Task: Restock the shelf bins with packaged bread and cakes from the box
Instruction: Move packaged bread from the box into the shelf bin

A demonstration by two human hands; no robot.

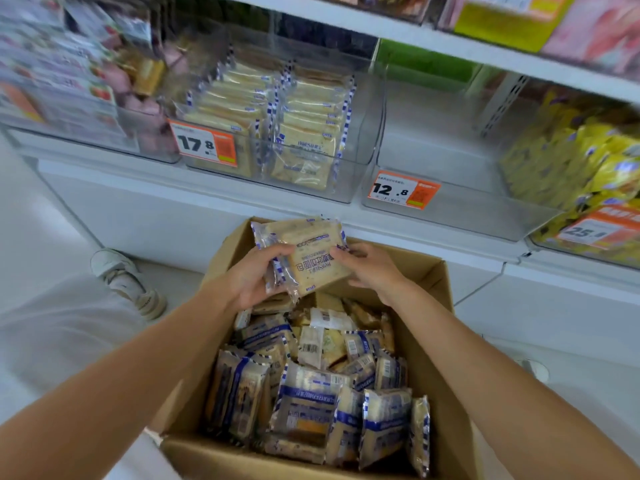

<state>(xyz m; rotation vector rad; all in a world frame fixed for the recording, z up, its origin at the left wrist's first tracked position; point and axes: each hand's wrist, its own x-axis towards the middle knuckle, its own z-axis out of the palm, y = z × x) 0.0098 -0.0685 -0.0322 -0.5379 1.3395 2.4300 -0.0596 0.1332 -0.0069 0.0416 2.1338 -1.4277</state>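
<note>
1. Head view, item in hand: a small stack of packaged bread (306, 259), clear wrap with blue-and-white edging, held above the far end of the cardboard box (431, 323). It is clear of the loose packs (311, 396) heaped below.
2. Head view, hands: left hand (247, 284) has its fingers curled round the stack's left edge. Right hand (372, 268) grips the right edge. Both are clamped on the same stack, one at each side.
3. Head view, destinations: a clear bin (360, 161) tagged 17.8 (202, 143), part-filled with two rows of what look like the same packs. Just beside it stands a bin (443, 147) tagged 12.8 (403, 191), holding nothing visible.
4. Step, as judged: transfer from box to shelf, the lift done and the placing not yet done. The box remains well stocked.
5. Next move, as judged: raise the stack, turn it to match the standing rows, and seat it in the 17.8 bin.
</note>
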